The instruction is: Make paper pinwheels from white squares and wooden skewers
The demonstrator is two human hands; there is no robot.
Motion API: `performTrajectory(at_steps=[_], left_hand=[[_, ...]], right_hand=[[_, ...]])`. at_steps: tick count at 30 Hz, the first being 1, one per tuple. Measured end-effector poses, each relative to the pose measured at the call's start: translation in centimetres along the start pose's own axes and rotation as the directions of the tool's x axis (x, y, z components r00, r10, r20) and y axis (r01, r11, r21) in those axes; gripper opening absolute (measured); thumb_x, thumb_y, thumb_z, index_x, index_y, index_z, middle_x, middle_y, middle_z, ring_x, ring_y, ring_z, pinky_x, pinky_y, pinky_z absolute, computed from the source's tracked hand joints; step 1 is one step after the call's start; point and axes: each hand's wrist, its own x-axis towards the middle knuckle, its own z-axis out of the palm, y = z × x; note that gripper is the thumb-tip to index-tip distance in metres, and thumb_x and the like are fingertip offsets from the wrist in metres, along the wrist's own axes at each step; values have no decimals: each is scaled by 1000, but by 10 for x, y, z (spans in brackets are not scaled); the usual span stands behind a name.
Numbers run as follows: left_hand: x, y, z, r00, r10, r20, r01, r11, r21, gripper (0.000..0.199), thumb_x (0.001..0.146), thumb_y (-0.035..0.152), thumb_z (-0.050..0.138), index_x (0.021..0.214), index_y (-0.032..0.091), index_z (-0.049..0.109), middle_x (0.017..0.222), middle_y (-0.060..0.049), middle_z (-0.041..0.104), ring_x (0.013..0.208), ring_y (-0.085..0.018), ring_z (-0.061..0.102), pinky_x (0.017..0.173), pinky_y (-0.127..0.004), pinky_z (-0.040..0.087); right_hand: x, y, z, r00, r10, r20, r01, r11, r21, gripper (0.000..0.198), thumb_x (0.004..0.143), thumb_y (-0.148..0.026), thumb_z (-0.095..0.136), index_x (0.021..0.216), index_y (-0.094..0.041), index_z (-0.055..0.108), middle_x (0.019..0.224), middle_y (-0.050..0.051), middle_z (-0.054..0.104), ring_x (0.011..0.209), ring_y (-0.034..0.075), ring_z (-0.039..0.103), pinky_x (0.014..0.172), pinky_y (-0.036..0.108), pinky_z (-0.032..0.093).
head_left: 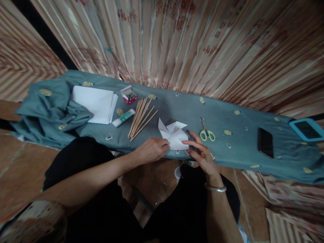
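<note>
A white paper pinwheel (177, 135), with pointed flaps standing up, lies near the front edge of the cloth-covered table. Pinching its left side is my left hand (154, 148), fingers closed on the paper. My right hand (201, 152) is at the pinwheel's right edge, fingers spread and curved, the tips at or very near the paper. A silver bangle circles that wrist. Scissors (207, 134) with pale green handles lie just beyond my right hand. To the left is a bundle of thin wooden sticks (141, 118).
A glue stick (124, 117), an open small red-and-white box of metal pins (129, 95) and a stack of white paper (95, 103) lie leftward. At right rest a black phone (265, 142) and a blue-framed tablet (307, 129). A curtain (164, 44) hangs behind the table.
</note>
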Motion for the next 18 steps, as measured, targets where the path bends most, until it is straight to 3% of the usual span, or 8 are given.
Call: performTrajectory(at_steps=[4, 9, 14, 18], left_hand=[[0, -2, 1, 1000, -7, -1, 7, 1000, -23, 21, 94, 18, 43, 91, 13, 63, 92, -8, 66, 79, -16, 64, 70, -28, 52], [0, -3, 0, 999, -29, 14, 30, 998, -58, 22, 94, 19, 43, 93, 13, 64, 93, -8, 66, 80, -16, 64, 69, -27, 51], [0, -2, 0, 999, -31, 33, 32, 998, -53, 22, 94, 18, 43, 92, 13, 64, 92, -7, 66, 79, -17, 64, 70, -28, 51], [0, -1, 1, 999, -18, 35, 20, 999, -35, 21, 94, 19, 44, 91, 13, 64, 90, -8, 65, 81, -18, 63, 72, -29, 51]], right_hand=[[2, 6, 1, 999, 18, -39, -20, 999, -34, 21, 81, -31, 61, 96, -27, 75, 147, 6, 45, 139, 27, 38, 113, 47, 27], [5, 16, 9, 992, -44, -118, 29, 991, -127, 17, 76, -34, 69, 88, -25, 75, 143, 9, 49, 136, 28, 41, 113, 48, 27], [6, 11, 16, 996, -52, -71, 50, 999, -21, 27, 78, -35, 69, 103, -27, 74, 148, 7, 43, 136, 27, 41, 112, 45, 32], [9, 9, 20, 997, -58, -51, 57, 998, -8, 20, 79, -39, 69, 92, -26, 77, 148, 5, 44, 136, 28, 42, 114, 45, 29]])
